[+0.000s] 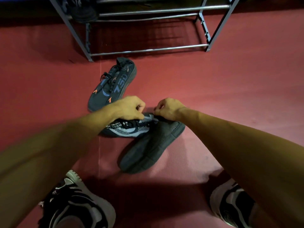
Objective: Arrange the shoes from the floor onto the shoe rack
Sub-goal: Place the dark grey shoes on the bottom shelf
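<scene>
we see the shoe rack (148,50) at the far edge of the red floor (230,96), with one dark shoe (82,12) sitting on the bars at its left end. just in front of the rack's left leg a sneaker marked 750 (113,84) lies on the floor, apart from both hands. farther out from the rack, two more shoes lie touching. one is a patterned shoe (125,129) with pale blue knit, tipped on its side. the other is a plain dark shoe (153,145) turned sole up, with one end overlapping the patterned one. our left hand (128,107) has its grip curled, pinching the patterned shoe at its top edge. our right hand (169,109) has its grip curled too, pinching the near-rack end of the plain dark shoe, though the fingertips themselves are hidden. farthest from the rack, our feet stand in black-and-white sneakers (79,203).
</scene>
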`<state>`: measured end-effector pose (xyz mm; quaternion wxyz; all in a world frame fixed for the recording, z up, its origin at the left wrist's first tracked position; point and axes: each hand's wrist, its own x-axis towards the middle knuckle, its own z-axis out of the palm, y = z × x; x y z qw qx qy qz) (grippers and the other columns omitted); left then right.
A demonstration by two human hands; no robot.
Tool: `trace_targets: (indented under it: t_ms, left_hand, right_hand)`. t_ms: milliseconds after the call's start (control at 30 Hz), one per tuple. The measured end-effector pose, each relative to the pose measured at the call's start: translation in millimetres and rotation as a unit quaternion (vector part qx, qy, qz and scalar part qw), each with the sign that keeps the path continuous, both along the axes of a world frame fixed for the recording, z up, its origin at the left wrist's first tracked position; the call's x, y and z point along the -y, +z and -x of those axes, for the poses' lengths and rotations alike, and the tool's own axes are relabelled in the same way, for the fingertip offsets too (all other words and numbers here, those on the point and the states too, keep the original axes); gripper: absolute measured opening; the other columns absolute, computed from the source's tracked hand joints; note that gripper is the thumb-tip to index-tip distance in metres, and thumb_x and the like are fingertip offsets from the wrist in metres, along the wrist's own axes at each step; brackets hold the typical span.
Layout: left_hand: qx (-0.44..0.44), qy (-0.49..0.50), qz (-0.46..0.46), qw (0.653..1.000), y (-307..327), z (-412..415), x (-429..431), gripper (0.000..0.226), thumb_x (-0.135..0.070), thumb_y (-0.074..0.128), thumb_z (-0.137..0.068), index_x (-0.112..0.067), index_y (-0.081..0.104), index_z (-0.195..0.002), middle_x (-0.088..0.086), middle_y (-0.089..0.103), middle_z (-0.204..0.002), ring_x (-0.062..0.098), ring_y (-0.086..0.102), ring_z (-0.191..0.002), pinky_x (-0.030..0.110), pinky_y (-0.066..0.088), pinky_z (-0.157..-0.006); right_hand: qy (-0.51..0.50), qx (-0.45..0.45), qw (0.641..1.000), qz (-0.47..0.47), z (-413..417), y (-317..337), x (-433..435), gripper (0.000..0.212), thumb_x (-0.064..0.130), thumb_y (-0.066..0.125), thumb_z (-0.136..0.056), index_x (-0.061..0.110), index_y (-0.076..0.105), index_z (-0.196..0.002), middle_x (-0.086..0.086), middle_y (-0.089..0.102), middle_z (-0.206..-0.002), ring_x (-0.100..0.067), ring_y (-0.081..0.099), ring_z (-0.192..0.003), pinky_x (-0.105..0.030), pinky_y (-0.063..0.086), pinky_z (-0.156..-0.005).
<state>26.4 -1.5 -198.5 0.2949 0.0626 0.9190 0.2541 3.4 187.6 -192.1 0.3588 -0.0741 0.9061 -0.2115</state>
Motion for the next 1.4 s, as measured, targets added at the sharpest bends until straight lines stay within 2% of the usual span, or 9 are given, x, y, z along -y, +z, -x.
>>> trace_targets:
  t_ms: [233,333,467,567,733,933,1067,1200,1400]
  left_hand:
    - [-0.054,0.087,0.012,0.995,26,35,18,0.02,-0.02,0.074,-0.076,-0.013,0.058,-0.069,0.001,0.06,-0.064,0.014,0.053,-0.059,0.031,0.047,-0.062]
    - [-0.054,0.159,-0.022,0.986,38,47,24,0.02,-0.024,0.073,-0.076,-0.018,0.055,-0.07,-0.003,0.054,-0.055,0.015,0.047,-0.05,0.028,0.04,-0.058]
    - [-0.075,0.27,-0.116,0.953,54,59,27,0.019,-0.02,0.071,-0.078,-0.017,0.054,-0.072,0.002,0.058,-0.06,0.016,0.05,-0.05,0.026,0.039,-0.052]
    - [-0.089,0.35,-0.186,0.914,70,69,30,0.02,-0.018,0.07,-0.08,-0.018,0.052,-0.07,0.007,0.057,-0.062,0.017,0.051,-0.052,0.025,0.037,-0.05]
    - [-0.078,0.446,-0.244,0.858,111,92,36,0.023,-0.02,0.066,-0.08,-0.022,0.049,-0.065,-0.008,0.052,-0.042,0.009,0.052,-0.037,0.021,0.039,-0.038]
    - [-0.03,0.463,-0.254,0.848,158,122,34,0.018,-0.009,0.061,-0.077,-0.019,0.053,-0.065,-0.006,0.052,-0.041,0.01,0.05,-0.029,0.021,0.04,-0.037]
    - [-0.01,0.468,-0.269,0.842,154,128,29,0.008,-0.017,0.067,-0.077,-0.023,0.064,-0.081,-0.004,0.06,-0.062,0.012,0.058,-0.049,0.03,0.048,-0.064]
    - [0.055,0.426,-0.353,0.831,127,117,42,0.04,-0.044,0.078,-0.075,-0.021,0.074,-0.106,-0.002,0.075,-0.098,0.018,0.066,-0.095,0.033,0.051,-0.082]
    - [0.155,0.357,-0.457,0.8,99,103,62,0.038,-0.042,0.081,-0.067,-0.028,0.077,-0.102,0.001,0.074,-0.114,0.018,0.069,-0.104,0.045,0.046,-0.099]
  right_hand:
    - [-0.032,-0.086,0.996,-0.006,31,13,10,0.044,0.042,0.064,-0.091,0.011,0.065,-0.123,-0.016,0.065,-0.124,-0.033,0.059,-0.114,-0.033,0.05,-0.089]
    - [-0.075,-0.136,0.988,-0.003,48,23,16,0.052,0.046,0.063,-0.09,0.012,0.059,-0.129,-0.018,0.058,-0.13,-0.037,0.051,-0.123,-0.041,0.046,-0.104]
    - [-0.142,-0.149,0.974,0.093,75,46,21,0.061,0.042,0.07,-0.085,0.015,0.045,-0.134,-0.017,0.06,-0.13,-0.038,0.056,-0.122,-0.042,0.047,-0.103]
    - [-0.175,-0.131,0.964,0.151,91,67,26,0.06,0.041,0.073,-0.084,0.011,0.048,-0.13,-0.014,0.067,-0.125,-0.033,0.064,-0.112,-0.039,0.052,-0.095]
    - [-0.194,-0.009,0.944,0.267,104,104,41,0.034,0.034,0.07,-0.093,0.005,0.064,-0.111,-0.01,0.068,-0.089,-0.016,0.061,-0.058,-0.016,0.045,-0.043]
    - [-0.204,0.019,0.935,0.291,122,141,55,0.025,0.022,0.067,-0.094,0.002,0.068,-0.11,-0.015,0.066,-0.088,-0.02,0.056,-0.064,-0.024,0.036,-0.05]
    - [-0.236,0.03,0.924,0.301,131,145,53,0.018,0.016,0.064,-0.093,0.009,0.063,-0.109,-0.011,0.064,-0.086,-0.014,0.055,-0.055,-0.018,0.037,-0.044]
    - [-0.288,0.054,0.887,0.358,138,133,40,0.018,0.013,0.064,-0.094,0.011,0.058,-0.111,-0.01,0.059,-0.083,-0.012,0.052,-0.051,-0.013,0.038,-0.038]
    - [-0.346,0.087,0.833,0.424,144,110,34,0.005,0.016,0.062,-0.096,0.013,0.064,-0.099,0.002,0.058,-0.053,-0.006,0.049,-0.048,-0.016,0.038,-0.048]
